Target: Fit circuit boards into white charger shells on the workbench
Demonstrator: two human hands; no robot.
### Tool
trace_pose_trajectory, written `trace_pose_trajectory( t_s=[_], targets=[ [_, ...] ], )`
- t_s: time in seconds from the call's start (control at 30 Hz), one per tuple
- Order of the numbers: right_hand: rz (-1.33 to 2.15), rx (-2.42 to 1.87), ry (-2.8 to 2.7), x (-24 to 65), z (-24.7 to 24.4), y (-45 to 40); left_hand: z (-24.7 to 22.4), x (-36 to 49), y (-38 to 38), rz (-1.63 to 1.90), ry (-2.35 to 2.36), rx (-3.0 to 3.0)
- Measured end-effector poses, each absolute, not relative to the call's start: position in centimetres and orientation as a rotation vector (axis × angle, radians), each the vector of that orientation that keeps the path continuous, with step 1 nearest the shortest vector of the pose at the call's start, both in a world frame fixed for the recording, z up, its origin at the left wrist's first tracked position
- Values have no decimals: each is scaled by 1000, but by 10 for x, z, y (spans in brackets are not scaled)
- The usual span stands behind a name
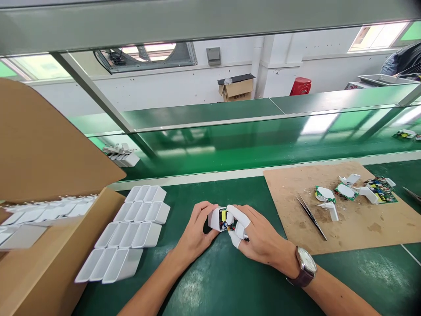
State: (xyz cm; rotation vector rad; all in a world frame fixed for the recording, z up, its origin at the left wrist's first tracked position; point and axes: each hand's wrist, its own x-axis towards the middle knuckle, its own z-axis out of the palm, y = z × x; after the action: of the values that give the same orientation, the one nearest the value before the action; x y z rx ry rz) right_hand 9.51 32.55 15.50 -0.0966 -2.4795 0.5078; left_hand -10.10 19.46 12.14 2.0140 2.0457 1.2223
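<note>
My left hand [198, 228] grips a white plastic housing [214, 219] by its sides, fingers above and thumb below. Fingers of my right hand [261, 232], two of them in white finger covers, are closed on a small circuit board [224, 217] with a yellow component, at the housing's open end. A white plastic piece [241, 230] shows under the right fingers. How far the board sits inside the housing is hard to tell. Both hands are over the green table [210, 281].
Rows of open white housings [133, 228] stand to the left, beside a cardboard box [62, 254] of white parts. On a brown board [348, 237] at the right lie tweezers [312, 217], several circuit boards [381, 189] and white plug pieces [330, 210]. A raised ledge [210, 173] runs behind.
</note>
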Motion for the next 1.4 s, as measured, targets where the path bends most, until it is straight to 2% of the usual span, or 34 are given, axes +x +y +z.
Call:
trace_pose_trajectory(
  t_s=[0.97, 1.4],
  targets=[
    [458, -72, -2503, 97, 152, 326, 122, -98, 196, 1265, 2064, 2038],
    [562, -97, -2494, 93, 145, 328, 116, -98, 196, 1237, 1999, 1957]
  ],
)
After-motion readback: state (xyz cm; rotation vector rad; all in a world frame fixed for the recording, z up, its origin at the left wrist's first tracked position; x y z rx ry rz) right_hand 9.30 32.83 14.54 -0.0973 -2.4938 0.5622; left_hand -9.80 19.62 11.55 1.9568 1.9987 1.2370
